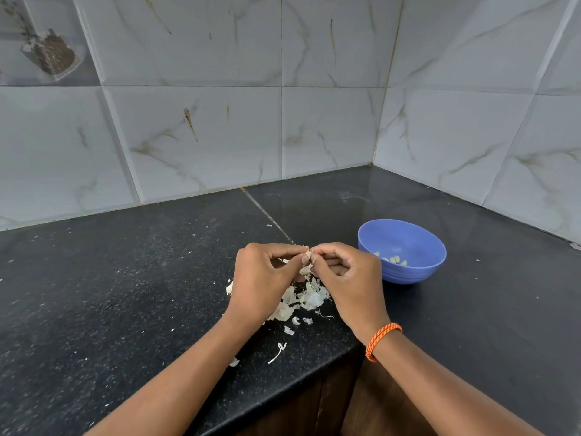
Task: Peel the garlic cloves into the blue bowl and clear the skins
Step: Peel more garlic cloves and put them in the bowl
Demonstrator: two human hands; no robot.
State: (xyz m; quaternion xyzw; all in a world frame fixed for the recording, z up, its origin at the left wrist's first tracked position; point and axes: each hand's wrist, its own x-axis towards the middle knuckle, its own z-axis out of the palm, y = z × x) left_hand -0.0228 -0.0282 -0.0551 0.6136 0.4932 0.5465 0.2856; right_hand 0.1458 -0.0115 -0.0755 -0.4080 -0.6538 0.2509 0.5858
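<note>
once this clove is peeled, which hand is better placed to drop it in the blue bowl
Probably the right hand: the blue bowl sits just beside it, while the left hand is farther away. Both pinch the clove.

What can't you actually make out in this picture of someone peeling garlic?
- Head view: the garlic clove is mostly covered by the fingertips of the left hand and right hand; how much skin remains is unclear.
- Part of the skins pile lies under both hands.
- The near wall of the blue bowl hides some peeled cloves, so no count.
</note>
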